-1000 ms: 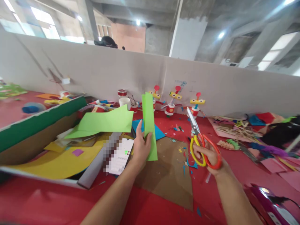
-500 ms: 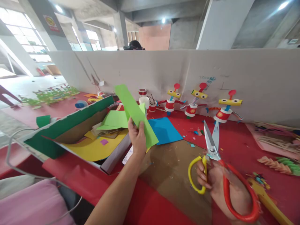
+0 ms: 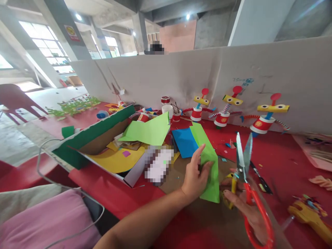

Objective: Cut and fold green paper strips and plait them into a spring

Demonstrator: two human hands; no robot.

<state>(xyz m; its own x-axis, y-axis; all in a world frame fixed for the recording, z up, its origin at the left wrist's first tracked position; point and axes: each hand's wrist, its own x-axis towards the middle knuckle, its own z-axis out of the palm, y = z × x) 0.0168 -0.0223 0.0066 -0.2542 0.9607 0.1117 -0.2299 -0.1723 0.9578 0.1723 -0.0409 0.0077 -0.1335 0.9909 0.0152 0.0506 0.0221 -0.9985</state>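
Observation:
My left hand (image 3: 195, 175) pinches a long folded strip of light green paper (image 3: 208, 159), held slanting over the brown cardboard sheet (image 3: 178, 180). Just to its right, my right hand (image 3: 249, 211) grips a pair of scissors (image 3: 245, 180) with red and yellow handles. The blades point up and stand slightly apart, close to the strip's right edge. A blue paper sheet (image 3: 184, 141) lies behind the strip on the red table (image 3: 285, 166).
An open green-edged box (image 3: 90, 138) at left holds yellow paper and a green sheet (image 3: 150, 131). Three paper-cup figures (image 3: 223, 116) stand along the grey partition wall. A phone lies by the box. A glue gun (image 3: 311, 216) and scraps lie at right; pink cloth and a cable sit low left.
My left hand has brought the green strip down and to the right, next to the scissors. My right hand has tilted the scissors upright, blades slightly apart. The view has shifted left.

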